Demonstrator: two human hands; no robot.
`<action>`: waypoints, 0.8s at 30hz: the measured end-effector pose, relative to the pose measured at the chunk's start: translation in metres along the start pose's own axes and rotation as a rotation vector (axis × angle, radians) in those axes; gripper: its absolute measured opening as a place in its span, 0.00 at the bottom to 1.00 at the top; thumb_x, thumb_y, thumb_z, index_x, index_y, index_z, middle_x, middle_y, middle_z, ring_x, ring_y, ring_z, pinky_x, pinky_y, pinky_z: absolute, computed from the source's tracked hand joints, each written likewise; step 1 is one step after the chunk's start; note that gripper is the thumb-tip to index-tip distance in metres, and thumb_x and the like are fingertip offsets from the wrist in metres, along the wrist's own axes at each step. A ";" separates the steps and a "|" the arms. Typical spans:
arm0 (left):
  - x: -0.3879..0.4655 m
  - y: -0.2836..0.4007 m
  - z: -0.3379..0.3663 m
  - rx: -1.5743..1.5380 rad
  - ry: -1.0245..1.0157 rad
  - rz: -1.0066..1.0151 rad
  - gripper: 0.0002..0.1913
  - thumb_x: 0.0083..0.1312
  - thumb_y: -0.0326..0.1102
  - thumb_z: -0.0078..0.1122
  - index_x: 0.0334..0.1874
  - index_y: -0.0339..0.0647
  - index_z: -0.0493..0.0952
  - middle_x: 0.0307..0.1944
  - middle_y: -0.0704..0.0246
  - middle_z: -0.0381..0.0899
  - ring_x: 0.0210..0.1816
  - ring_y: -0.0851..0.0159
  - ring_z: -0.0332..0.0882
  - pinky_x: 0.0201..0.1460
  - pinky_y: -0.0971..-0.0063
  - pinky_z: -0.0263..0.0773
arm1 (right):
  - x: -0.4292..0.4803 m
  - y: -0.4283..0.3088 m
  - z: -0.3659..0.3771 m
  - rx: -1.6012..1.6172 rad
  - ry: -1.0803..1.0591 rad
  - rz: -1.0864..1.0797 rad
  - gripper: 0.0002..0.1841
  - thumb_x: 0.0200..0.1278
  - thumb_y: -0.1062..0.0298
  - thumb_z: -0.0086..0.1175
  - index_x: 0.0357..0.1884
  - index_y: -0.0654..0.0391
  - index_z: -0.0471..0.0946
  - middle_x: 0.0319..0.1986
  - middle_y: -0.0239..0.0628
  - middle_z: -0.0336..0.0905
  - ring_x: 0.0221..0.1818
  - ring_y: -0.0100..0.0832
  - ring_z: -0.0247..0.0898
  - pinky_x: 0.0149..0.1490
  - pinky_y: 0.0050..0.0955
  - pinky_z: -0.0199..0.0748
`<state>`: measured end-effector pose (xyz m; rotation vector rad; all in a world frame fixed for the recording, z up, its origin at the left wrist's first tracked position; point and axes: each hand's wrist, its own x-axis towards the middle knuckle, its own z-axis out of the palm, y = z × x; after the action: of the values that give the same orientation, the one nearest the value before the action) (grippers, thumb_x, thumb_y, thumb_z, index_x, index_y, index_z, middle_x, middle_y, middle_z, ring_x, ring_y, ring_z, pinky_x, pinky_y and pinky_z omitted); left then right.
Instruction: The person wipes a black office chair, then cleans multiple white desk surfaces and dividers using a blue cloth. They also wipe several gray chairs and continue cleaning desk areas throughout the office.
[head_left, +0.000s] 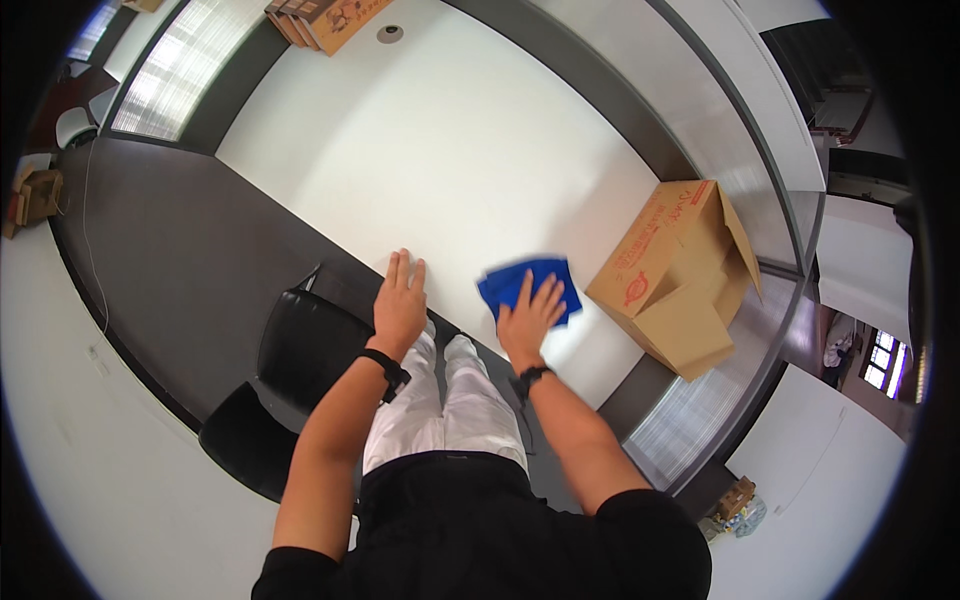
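Observation:
A white tabletop (450, 150) spreads out in front of me. Under my right hand (529, 319) a folded blue cloth (517, 281) is pressed flat against it, near the front edge. The fingers are spread over the cloth, and both look slightly blurred. My left hand (401, 304) rests with straight fingers on the table's front edge, left of the cloth, and holds nothing. Each wrist wears a black band.
Right of the cloth stands an open cardboard box (660, 255) with red printing. Several brown boxes (330, 22) stand at the far left corner, beside a small round fitting (390, 34). Grey partitions (600, 60) border the table. Black chairs (315, 345) stand at my left.

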<state>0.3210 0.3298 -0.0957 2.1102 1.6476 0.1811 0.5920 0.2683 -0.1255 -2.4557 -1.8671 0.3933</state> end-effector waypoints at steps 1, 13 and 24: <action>0.000 -0.002 -0.001 -0.011 -0.003 0.010 0.34 0.74 0.29 0.67 0.83 0.32 0.74 0.88 0.42 0.63 0.90 0.38 0.59 0.88 0.55 0.66 | 0.038 -0.026 -0.001 0.021 0.040 -0.044 0.50 0.74 0.51 0.65 0.94 0.51 0.57 0.91 0.69 0.41 0.93 0.74 0.30 0.86 0.83 0.37; 0.003 -0.038 -0.020 -0.078 -0.134 0.026 0.31 0.66 0.20 0.61 0.75 0.31 0.80 0.81 0.55 0.76 0.86 0.46 0.67 0.87 0.59 0.69 | 0.144 -0.235 0.012 0.178 -0.068 -0.693 0.45 0.68 0.55 0.71 0.89 0.40 0.70 0.92 0.53 0.52 0.94 0.60 0.39 0.91 0.70 0.37; 0.010 -0.019 0.001 0.156 -0.192 -0.023 0.35 0.73 0.27 0.61 0.83 0.24 0.69 0.93 0.48 0.55 0.93 0.44 0.51 0.93 0.59 0.60 | -0.008 0.040 -0.011 0.133 0.023 -0.218 0.46 0.65 0.61 0.73 0.88 0.42 0.70 0.90 0.48 0.56 0.93 0.55 0.46 0.89 0.70 0.46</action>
<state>0.3073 0.3424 -0.1058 2.1449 1.6164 -0.1583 0.6299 0.2506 -0.1206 -2.1368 -2.0018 0.4595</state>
